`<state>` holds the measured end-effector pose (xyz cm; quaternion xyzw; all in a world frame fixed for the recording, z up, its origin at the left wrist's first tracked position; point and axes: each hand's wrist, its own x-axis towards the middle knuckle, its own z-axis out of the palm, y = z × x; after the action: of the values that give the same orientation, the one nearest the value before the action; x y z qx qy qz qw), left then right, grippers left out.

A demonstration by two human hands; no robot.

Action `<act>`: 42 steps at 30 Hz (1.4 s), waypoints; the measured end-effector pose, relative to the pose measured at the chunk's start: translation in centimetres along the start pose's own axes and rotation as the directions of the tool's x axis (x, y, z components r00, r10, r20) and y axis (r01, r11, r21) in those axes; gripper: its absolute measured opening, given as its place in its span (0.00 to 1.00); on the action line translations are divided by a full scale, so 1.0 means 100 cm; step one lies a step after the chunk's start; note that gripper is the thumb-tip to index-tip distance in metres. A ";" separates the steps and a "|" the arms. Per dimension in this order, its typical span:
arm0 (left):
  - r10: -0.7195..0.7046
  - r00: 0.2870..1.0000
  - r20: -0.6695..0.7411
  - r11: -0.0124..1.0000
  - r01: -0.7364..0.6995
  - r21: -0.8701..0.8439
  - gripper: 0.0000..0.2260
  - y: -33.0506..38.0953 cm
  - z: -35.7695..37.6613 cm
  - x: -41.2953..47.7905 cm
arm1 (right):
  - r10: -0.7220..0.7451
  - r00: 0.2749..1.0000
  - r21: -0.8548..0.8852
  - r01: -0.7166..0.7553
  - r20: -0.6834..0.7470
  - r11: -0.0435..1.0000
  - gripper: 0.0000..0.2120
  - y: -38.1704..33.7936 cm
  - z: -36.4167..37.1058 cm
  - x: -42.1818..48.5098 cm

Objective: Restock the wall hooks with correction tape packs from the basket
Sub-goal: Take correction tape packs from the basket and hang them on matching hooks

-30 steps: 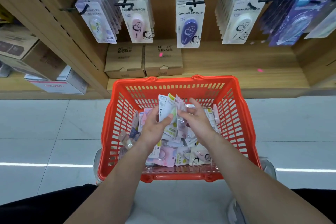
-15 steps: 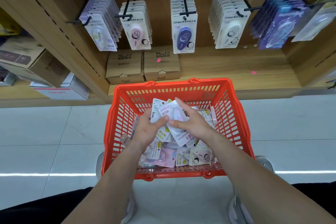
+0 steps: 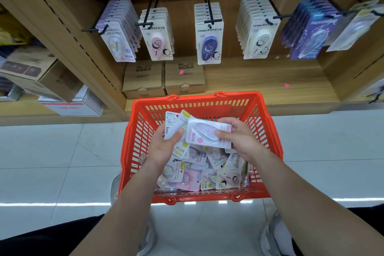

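Both hands are down over the red basket [image 3: 268, 131], which stands on the pale tiled floor [image 3: 52, 151] right in front of the shelf. The right hand [image 3: 239, 139] has a pink correction tape pack [image 3: 205, 133] lying flat and face up above the basket's middle, with the thumb pressed on the clear blister and the fingers curled round the far edge. The left hand [image 3: 164, 147] grips a small fan of packs [image 3: 172, 122] just beside it. Its thumb is clamped on the front and its fingers are tucked behind, and the pink pack's left edge overlaps that fan. Below the hands, the basket floor is covered with loose packs [image 3: 193, 172], jumbled at all angles. Beyond the basket and higher up, the black wall hooks [image 3: 209, 21] carry full rows of lilac packs [image 3: 118, 41], pink ones [image 3: 158, 41], navy ones [image 3: 208, 45], cream ones [image 3: 257, 41] and blue-purple ones [image 3: 307, 35]. Two brown cartons [image 3: 143, 81] sit side by side on the shelf board just behind the basket's far rim.
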<state>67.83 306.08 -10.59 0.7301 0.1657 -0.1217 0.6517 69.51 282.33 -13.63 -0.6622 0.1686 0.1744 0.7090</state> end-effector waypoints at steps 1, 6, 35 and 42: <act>0.008 1.000 -0.002 1.000 -0.008 0.002 0.12 0.000 -0.003 0.001 | -0.018 0.999 -0.040 0.019 0.031 0.999 0.18 -0.001 -0.003 0.001; 0.037 0.990 0.136 0.994 -0.050 0.097 0.14 0.003 -0.008 0.002 | 0.001 0.987 -0.182 0.029 0.163 0.983 0.28 -0.008 0.003 0.005; -0.178 0.977 0.114 0.972 0.193 -0.132 0.13 0.004 0.039 -0.009 | 0.072 0.988 0.201 -0.044 -0.135 0.979 0.28 -0.002 0.033 -0.004; -0.127 0.988 0.092 0.987 0.135 -0.089 0.23 0.008 0.043 -0.008 | 0.070 0.992 0.093 -0.060 -0.109 0.994 0.12 -0.006 0.027 -0.012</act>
<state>67.57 301.67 -10.10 0.6797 0.1908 -0.1876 0.6829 68.78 284.95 -12.41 -0.6327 0.2373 0.1521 0.7213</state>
